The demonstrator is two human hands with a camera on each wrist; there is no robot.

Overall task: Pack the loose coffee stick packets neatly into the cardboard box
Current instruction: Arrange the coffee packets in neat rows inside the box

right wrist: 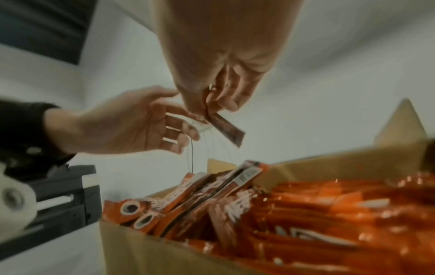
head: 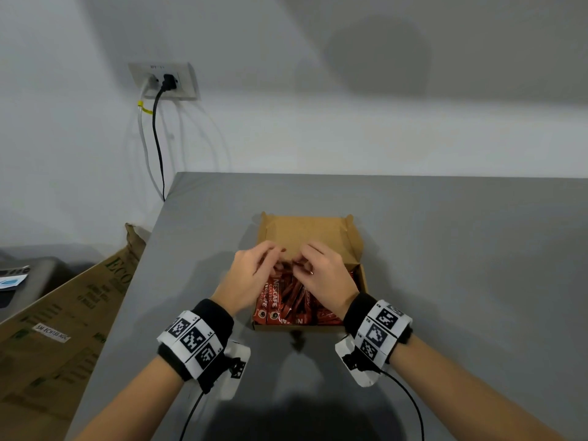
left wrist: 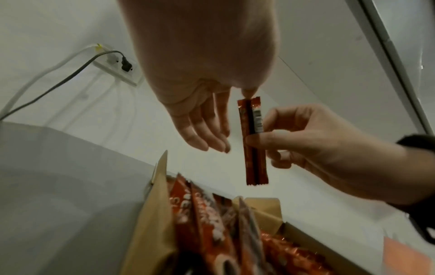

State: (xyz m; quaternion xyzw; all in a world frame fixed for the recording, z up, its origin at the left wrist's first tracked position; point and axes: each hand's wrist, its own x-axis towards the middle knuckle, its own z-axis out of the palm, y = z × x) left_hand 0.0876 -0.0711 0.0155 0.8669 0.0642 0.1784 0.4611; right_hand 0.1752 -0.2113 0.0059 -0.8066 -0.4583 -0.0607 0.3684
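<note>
Here I see the cardboard box (head: 356, 246) sitting mid-surface (head: 461, 265), lid flap folded back toward the wall, with bare grey room on its right and far sides; the surface edge runs close on the left, where a printed carton (head: 66, 316) leans below.

Both hands hover over the box. My right hand (left wrist: 313, 147) pinches one coffee stick packet (left wrist: 255, 141) between thumb and curled fingers, held upright above the box. My left hand (left wrist: 202, 96) has its fingers loosely straight beside the packet, and one fingertip touches its top seam.

The box is matte brown corrugated board. Glossy red foil packets (right wrist: 317, 214) fill it, some lying flat, some tilted against the left wall.
</note>
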